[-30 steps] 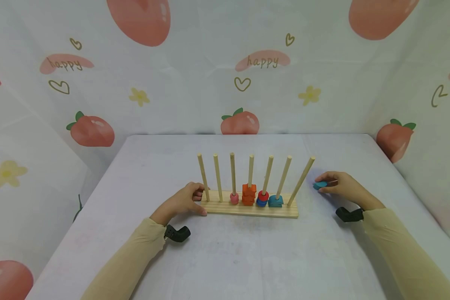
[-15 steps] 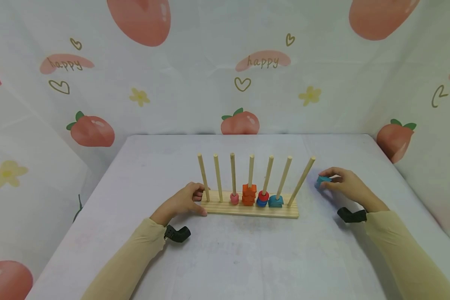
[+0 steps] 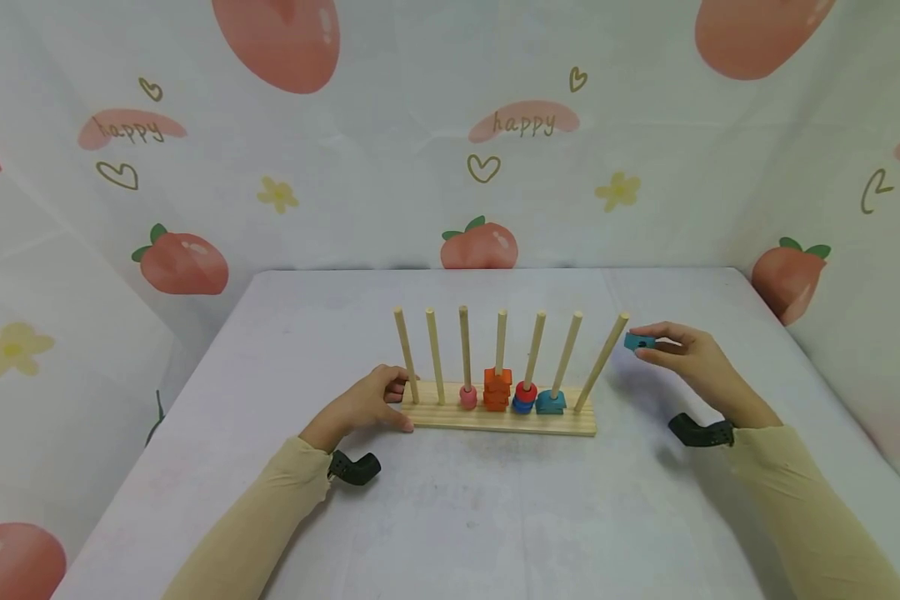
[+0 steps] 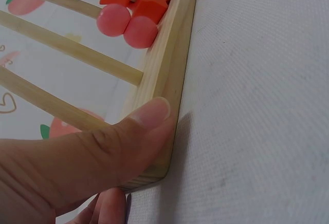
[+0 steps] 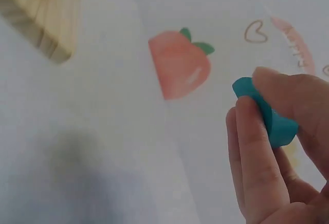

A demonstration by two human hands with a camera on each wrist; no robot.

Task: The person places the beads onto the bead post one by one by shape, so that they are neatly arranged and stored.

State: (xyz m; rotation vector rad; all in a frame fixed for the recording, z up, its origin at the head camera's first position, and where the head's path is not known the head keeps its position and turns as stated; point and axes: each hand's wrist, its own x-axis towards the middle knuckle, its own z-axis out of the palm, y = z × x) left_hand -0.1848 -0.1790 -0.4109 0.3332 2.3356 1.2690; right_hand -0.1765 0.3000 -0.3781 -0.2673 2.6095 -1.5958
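A wooden peg rack [image 3: 495, 422] with several upright pegs stands mid-table. My left hand [image 3: 365, 402] grips its left end, and the left wrist view has the thumb [image 4: 152, 112] on the wood beside the end peg. My right hand [image 3: 690, 360] is raised off the table, to the right of the rack. Between thumb and fingers it pinches a teal bead [image 5: 281, 130] whose hole faces the head camera. The bead is close to the top of the rightmost peg [image 3: 603, 360] in the head view, apart from it.
Pink beads [image 4: 140, 32], orange star beads [image 3: 497, 392], a red bead [image 3: 526, 390] over a blue one [image 3: 523, 407], and teal beads [image 3: 551, 403] sit on separate pegs. The two leftmost pegs and the rightmost are bare. A patterned cloth [image 3: 390, 167] hangs behind the table.
The right hand has lifted the teal bead off the table, turned it so its hole shows, and raised it near the rightmost peg's top. The left hand has stayed on the rack.
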